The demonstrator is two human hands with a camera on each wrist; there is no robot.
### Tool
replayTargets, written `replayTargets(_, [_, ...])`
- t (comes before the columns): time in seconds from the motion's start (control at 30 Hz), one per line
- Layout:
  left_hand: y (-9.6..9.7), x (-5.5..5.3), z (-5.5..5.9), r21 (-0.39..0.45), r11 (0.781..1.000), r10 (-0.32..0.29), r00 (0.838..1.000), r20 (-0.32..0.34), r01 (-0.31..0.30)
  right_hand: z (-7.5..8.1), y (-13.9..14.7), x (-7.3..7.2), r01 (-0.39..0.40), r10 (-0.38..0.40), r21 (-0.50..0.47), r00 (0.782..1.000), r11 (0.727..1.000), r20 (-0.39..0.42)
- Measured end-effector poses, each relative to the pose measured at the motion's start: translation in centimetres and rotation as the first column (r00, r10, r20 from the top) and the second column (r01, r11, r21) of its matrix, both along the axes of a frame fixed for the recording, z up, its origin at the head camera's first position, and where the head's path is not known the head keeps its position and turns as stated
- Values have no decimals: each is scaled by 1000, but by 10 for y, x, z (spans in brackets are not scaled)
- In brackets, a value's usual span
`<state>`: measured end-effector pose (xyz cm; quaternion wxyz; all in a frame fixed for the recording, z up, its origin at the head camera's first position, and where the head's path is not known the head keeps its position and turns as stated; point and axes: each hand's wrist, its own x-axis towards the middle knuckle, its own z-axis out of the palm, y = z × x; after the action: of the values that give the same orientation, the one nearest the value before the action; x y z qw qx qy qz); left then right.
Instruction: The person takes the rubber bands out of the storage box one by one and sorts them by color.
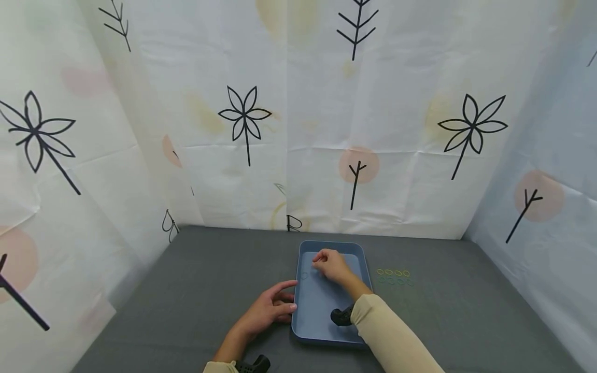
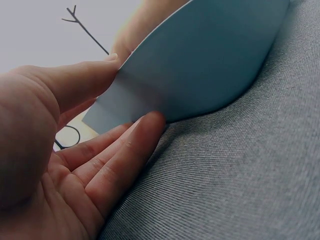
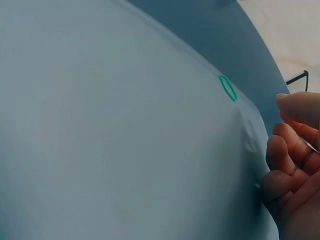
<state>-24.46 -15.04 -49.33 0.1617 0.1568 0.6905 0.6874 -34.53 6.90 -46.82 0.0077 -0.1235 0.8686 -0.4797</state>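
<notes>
A blue rectangular tray (image 1: 322, 316) lies on the grey cloth. My left hand (image 1: 268, 311) is at its left side, and in the left wrist view fairly straight fingers (image 2: 130, 155) touch the outer wall and rim. Above the far half of the tray is my right hand (image 1: 333, 265), its fingers curled and thumb near the index finger; whether anything tiny is between them cannot be made out. A thin green ring (image 3: 228, 88) lies inside the tray near its wall, to the left of the right hand in the head view.
Right of the tray, a row of small yellow rings (image 1: 389, 272) lies on the grey cloth (image 1: 448, 311), with a row of green rings (image 1: 392, 281) just nearer. White printed fabric (image 1: 308, 114) hangs behind and at both sides.
</notes>
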Motion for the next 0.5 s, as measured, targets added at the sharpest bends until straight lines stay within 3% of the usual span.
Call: replayTargets(0.5, [-1, -1, 0, 2, 1000, -2, 1000, 5, 2, -10, -16, 6, -31, 45, 131, 994, 991, -103])
